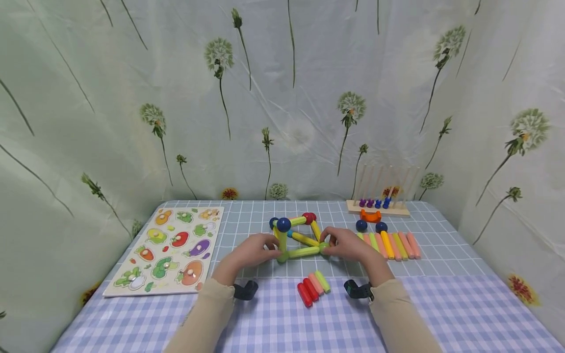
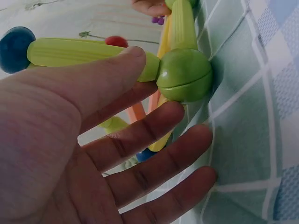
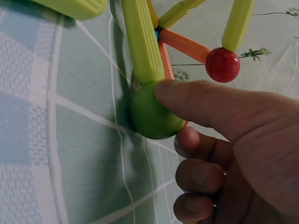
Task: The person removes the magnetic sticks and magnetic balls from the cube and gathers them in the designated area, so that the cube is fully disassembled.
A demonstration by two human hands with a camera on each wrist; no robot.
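Observation:
A frame of toy building rods and balls stands mid-table. My left hand (image 1: 256,250) pinches its upright yellow-green rod (image 2: 88,52) between thumb and forefinger, just above a green ball (image 2: 184,75); the other fingers are loosely spread. A dark blue ball (image 1: 284,224) tops that rod. Along the front, a yellow-green rod (image 1: 304,252) leads to a second green ball (image 3: 154,114). My right hand (image 1: 350,243) holds this ball with the thumb on it and the other fingers curled, partly hidden. Farther back are a red ball (image 3: 223,65) and an orange rod (image 3: 184,45).
Several loose short rods (image 1: 314,289) lie in front. On the right are a row of rods (image 1: 389,246), two dark blue balls (image 1: 361,225), an orange curved piece (image 1: 371,216) and a wooden bead rack (image 1: 378,209). A vegetable puzzle board (image 1: 147,236) lies left.

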